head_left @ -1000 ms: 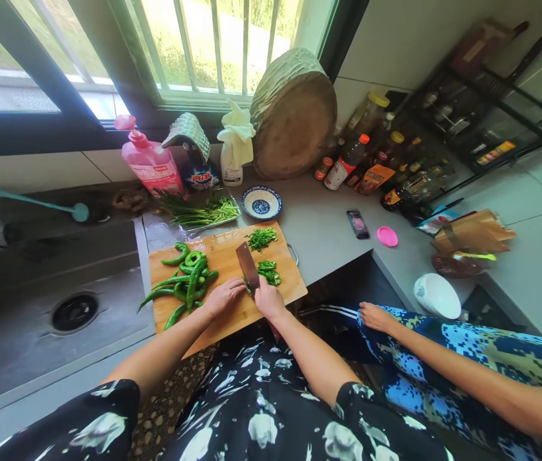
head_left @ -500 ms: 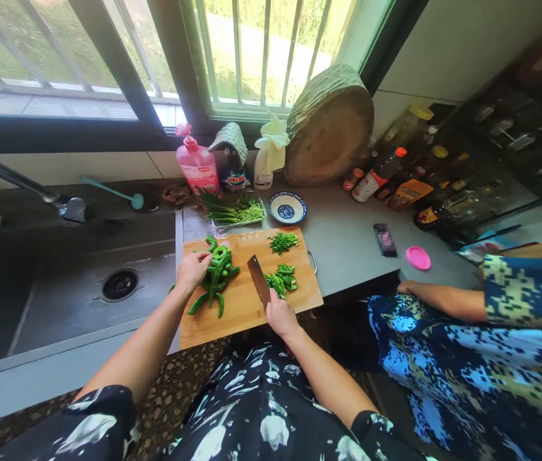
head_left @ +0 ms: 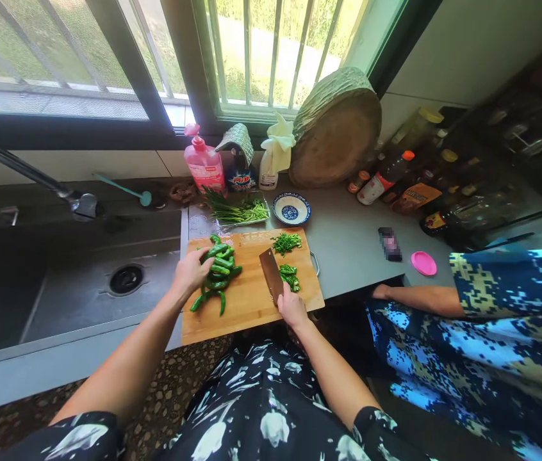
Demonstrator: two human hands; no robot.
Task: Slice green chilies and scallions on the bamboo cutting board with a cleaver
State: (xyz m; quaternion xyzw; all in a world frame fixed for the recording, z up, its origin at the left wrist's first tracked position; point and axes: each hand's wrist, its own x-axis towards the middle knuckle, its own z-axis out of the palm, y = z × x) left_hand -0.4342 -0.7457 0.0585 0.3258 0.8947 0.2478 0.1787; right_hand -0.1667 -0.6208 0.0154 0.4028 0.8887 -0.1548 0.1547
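Note:
A wooden cutting board (head_left: pixel 246 314) lies on the counter beside the sink. My left hand (head_left: pixel 193 271) is on the left side of a pile of whole green chili peppers (head_left: pixel 220 270), fingers curled over some of them; its fingertips are partly hidden. My right hand (head_left: pixel 294 308) grips the handle of a cleaver (head_left: pixel 271 275), its blade angled across the board between the pile and the cut pieces. Just right of the blade are sliced green peppers (head_left: pixel 290 278). Farther back on the board sits a small heap of chopped greens (head_left: pixel 286 242).
Behind the board are a tray of long green stalks (head_left: pixel 242 211) and a blue-and-white bowl (head_left: pixel 291 209). A sink (head_left: pixel 83 256) is on the left. Bottles (head_left: pixel 386 179), a phone (head_left: pixel 390 244) and a pink lid (head_left: pixel 423 263) occupy the right. Another person's arm (head_left: pixel 419 299) rests near the counter edge.
My left hand has gone from a pinch above the pile to curling over the peppers, which lie closer together. My right hand has moved the cleaver slightly right, nearer the cut pieces.

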